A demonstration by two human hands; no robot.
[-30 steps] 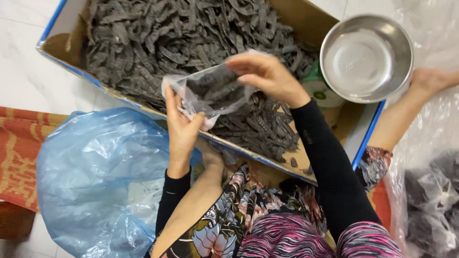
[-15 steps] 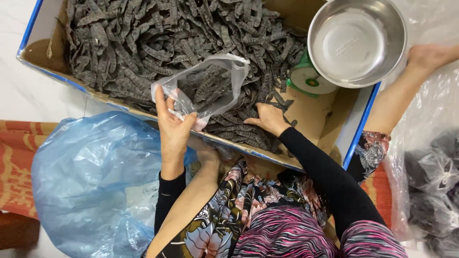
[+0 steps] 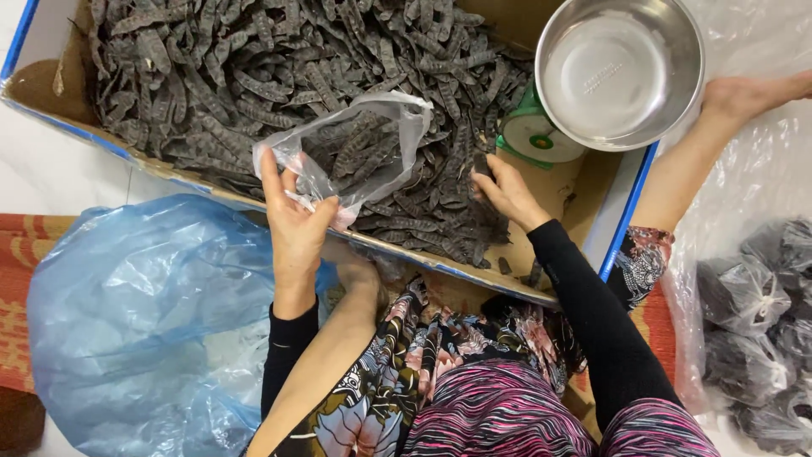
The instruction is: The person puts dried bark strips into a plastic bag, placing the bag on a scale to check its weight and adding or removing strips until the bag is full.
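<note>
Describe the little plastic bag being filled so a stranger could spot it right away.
Find the big cardboard box heaped with dark dried pods. At its near edge, the left hand holds up a small clear bag, the only see-through thing inside the box.

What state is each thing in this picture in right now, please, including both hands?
Left hand: shut on the rim of the clear bag.
Clear bag: held open, partly filled with dark pods.
Right hand: closed around dark pods in the box.
Cardboard box: open, heaped with dark pods.
Steel bowl: upright, empty, on a green scale.
Blue plastic bag: crumpled, contents unclear.
Filled bags: knotted shut.
</note>
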